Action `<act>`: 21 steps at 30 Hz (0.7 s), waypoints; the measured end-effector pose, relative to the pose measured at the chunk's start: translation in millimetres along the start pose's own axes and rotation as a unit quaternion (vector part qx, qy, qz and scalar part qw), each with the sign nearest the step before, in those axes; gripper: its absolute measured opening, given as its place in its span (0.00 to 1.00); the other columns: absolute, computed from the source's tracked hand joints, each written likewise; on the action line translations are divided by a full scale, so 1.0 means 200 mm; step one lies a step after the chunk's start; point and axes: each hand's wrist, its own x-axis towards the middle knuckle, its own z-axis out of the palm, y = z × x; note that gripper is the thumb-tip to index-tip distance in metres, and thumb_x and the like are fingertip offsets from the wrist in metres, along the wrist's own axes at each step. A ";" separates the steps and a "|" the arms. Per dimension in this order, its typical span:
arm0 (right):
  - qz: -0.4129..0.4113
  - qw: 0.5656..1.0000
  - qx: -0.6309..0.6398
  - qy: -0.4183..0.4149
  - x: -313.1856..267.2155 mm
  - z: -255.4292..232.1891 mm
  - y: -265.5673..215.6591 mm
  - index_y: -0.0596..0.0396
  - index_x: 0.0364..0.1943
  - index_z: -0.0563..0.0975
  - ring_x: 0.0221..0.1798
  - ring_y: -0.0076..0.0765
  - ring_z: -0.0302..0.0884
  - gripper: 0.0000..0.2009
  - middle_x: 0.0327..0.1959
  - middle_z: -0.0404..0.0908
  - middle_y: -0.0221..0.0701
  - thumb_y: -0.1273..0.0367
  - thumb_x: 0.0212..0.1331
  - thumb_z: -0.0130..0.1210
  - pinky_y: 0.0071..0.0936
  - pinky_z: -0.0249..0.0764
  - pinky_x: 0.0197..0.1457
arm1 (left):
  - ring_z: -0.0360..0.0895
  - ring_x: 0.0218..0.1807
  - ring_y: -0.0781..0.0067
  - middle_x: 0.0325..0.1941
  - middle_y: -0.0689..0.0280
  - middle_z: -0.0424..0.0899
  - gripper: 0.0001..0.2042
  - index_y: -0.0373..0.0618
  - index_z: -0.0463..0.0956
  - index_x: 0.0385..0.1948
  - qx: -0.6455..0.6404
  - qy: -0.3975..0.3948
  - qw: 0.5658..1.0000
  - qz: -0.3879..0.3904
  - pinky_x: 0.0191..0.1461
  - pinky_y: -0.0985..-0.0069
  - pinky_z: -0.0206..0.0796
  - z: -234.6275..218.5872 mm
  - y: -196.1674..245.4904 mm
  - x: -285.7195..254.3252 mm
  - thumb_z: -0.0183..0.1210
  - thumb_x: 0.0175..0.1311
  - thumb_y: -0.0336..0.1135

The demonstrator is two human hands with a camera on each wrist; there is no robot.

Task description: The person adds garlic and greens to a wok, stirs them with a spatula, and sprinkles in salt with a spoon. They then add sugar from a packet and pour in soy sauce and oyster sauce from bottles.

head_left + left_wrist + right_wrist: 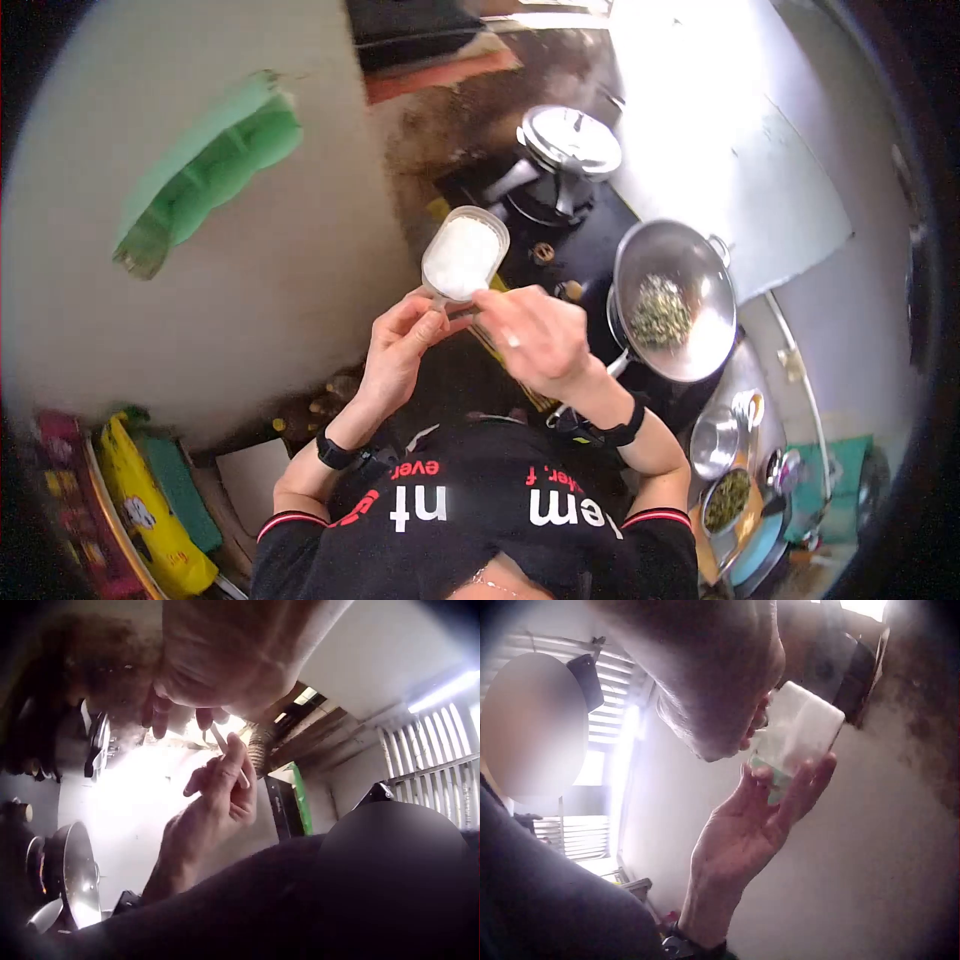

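Holding a small container over the worktop: both hands at work, read from left to right. The left hand [400, 340] grips the near end of the plastic container [501, 232], which lies just beyond its fingertips and carries white powder [463, 258]. The right hand [537, 338], beside that same end, pinches a thin pale stick [244, 779], possibly a spoon handle. Ahead of the right hand stands a lidded cooker [570, 140]; to its right, a metal pan [690, 250] holds chopped greens [660, 313].

The container is judged light, fairly stiff and smooth enough to slip from damp fingers; its near end appears the sound place to hold, kept level because loose powder would spill. The stick's far end is hidden by the hands, the right fingertips are blurred in the head view, and the powder cannot be identified.
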 end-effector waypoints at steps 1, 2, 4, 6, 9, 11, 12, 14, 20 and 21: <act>0.036 0.999 0.002 0.019 -0.02 -0.07 0.01 0.60 0.36 0.76 0.23 0.34 0.74 0.10 0.26 0.76 0.33 0.78 0.46 0.57 0.27 0.69 0.21 | 0.71 0.45 0.74 0.41 0.65 0.73 0.07 0.39 0.71 0.30 0.008 -0.026 1.000 0.006 0.56 0.60 0.66 0.03 -0.04 0.02 0.51 0.63 0.33; 0.071 0.997 0.003 0.041 -0.04 -0.14 0.02 0.60 0.36 0.76 0.23 0.34 0.75 0.09 0.26 0.76 0.34 0.77 0.47 0.57 0.27 0.70 0.21 | 0.71 0.45 0.74 0.41 0.65 0.73 0.07 0.39 0.71 0.30 0.004 -0.040 0.999 -0.009 0.56 0.60 0.66 0.05 -0.08 0.05 0.51 0.63 0.33; 0.247 0.964 0.061 0.076 -0.11 -0.24 0.04 0.59 0.34 0.75 0.20 0.26 0.73 0.04 0.23 0.76 0.32 0.75 0.56 0.53 0.19 0.67 0.20 | 0.70 0.49 0.70 0.48 0.60 0.69 0.08 0.38 0.70 0.26 0.037 -0.092 0.995 -0.007 0.58 0.54 0.64 0.10 -0.15 0.08 0.51 0.63 0.33; 0.419 0.866 0.235 0.138 -0.15 -0.31 0.07 0.61 0.35 0.75 0.17 0.16 0.67 0.06 0.18 0.72 0.26 0.72 0.61 0.49 0.14 0.63 0.19 | 0.69 0.52 0.67 0.51 0.59 0.67 0.09 0.38 0.71 0.26 0.047 -0.126 0.990 -0.035 0.58 0.55 0.64 0.14 -0.19 0.11 0.51 0.63 0.33; 0.444 0.842 0.238 0.194 -0.22 -0.37 0.13 0.62 0.35 0.74 0.15 0.11 0.62 0.09 0.15 0.69 0.22 0.70 0.63 0.46 0.12 0.59 0.17 | 0.67 0.56 0.64 0.55 0.57 0.65 0.08 0.38 0.72 0.26 0.062 -0.167 0.982 -0.066 0.57 0.56 0.65 0.23 -0.25 0.15 0.51 0.63 0.33; 0.462 0.824 0.252 0.211 -0.28 -0.40 0.15 0.61 0.35 0.75 0.15 0.12 0.62 0.09 0.16 0.69 0.23 0.69 0.64 0.46 0.12 0.59 0.16 | 0.67 0.57 0.63 0.57 0.56 0.64 0.08 0.38 0.72 0.27 0.067 -0.182 0.978 -0.082 0.57 0.57 0.65 0.28 -0.29 0.16 0.51 0.62 0.33; 0.466 0.821 0.249 0.217 -0.32 -0.41 0.16 0.61 0.35 0.75 0.15 0.12 0.62 0.09 0.16 0.69 0.23 0.69 0.64 0.46 0.12 0.59 0.16 | 0.67 0.57 0.63 0.58 0.56 0.64 0.08 0.37 0.72 0.29 0.066 -0.192 0.975 -0.094 0.57 0.57 0.65 0.30 -0.31 0.17 0.51 0.63 0.33; 0.477 0.797 0.290 0.231 -0.38 -0.43 0.18 0.60 0.34 0.75 0.14 0.12 0.63 0.09 0.16 0.69 0.23 0.68 0.64 0.46 0.12 0.59 0.16 | 0.68 0.57 0.62 0.59 0.55 0.64 0.08 0.37 0.72 0.30 0.068 -0.204 0.970 -0.111 0.57 0.58 0.65 0.35 -0.34 0.19 0.51 0.63 0.33; 0.517 0.742 0.333 0.269 -0.53 -0.47 0.25 0.61 0.32 0.76 0.12 0.13 0.63 0.11 0.16 0.70 0.24 0.67 0.63 0.47 0.12 0.58 0.13 | 0.70 0.55 0.62 0.56 0.55 0.68 0.10 0.36 0.72 0.36 0.076 -0.212 0.961 -0.158 0.57 0.60 0.65 0.45 -0.43 0.26 0.50 0.64 0.34; 0.524 0.730 0.345 0.270 -0.55 -0.48 0.26 0.61 0.32 0.76 0.12 0.13 0.63 0.11 0.16 0.70 0.24 0.67 0.63 0.47 0.12 0.58 0.13 | 0.71 0.54 0.62 0.54 0.55 0.70 0.11 0.35 0.72 0.37 0.077 -0.199 0.961 -0.175 0.57 0.60 0.66 0.48 -0.43 0.27 0.50 0.64 0.35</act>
